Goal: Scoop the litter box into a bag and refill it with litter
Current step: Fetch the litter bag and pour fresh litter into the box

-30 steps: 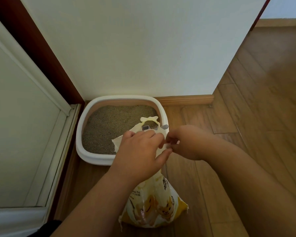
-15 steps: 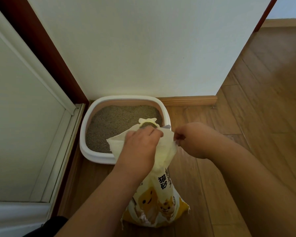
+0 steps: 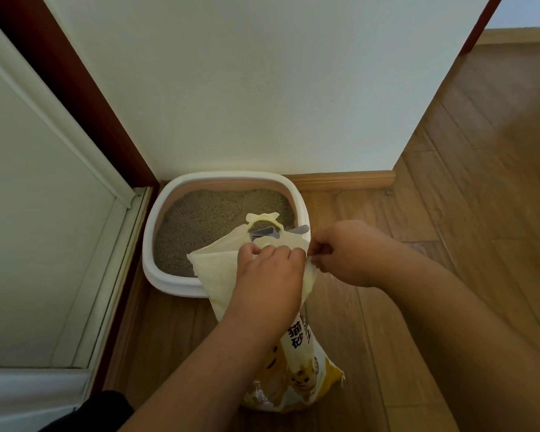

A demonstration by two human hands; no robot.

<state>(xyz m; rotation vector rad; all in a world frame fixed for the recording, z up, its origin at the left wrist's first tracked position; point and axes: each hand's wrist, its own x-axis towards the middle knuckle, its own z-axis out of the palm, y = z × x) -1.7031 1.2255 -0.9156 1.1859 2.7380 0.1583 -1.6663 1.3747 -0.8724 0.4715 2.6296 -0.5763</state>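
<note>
On the wood-plank floor (image 3: 449,244), at the foot of a pale wall (image 3: 247,88), a white litter box (image 3: 175,280) sits pushed into the corner, its far rim against the wooden baseboard (image 3: 340,179) and its left side beside the white frame of a sliding door (image 3: 44,213) with a dark reddish jamb. Grey-brown cat litter (image 3: 206,219) fills the box in a fairly even layer. A grey scoop (image 3: 262,234) shows at the box's near right side, partly hidden behind the top of a bag. Just in front of the box's near right corner stands a yellow cat litter bag (image 3: 306,369), printed with cartoon cats and dark characters, its base on the floor and its pale upper part leaning over the box's near rim, a cut-out carry handle at its very top. The left hand (image 3: 268,275) grips the bag's upper part from the near side, fingers curled over the folded edge. The right hand (image 3: 346,254) pinches the same top edge at its right end, close beside the left hand. Whether the bag's mouth is open cannot be told.
</note>
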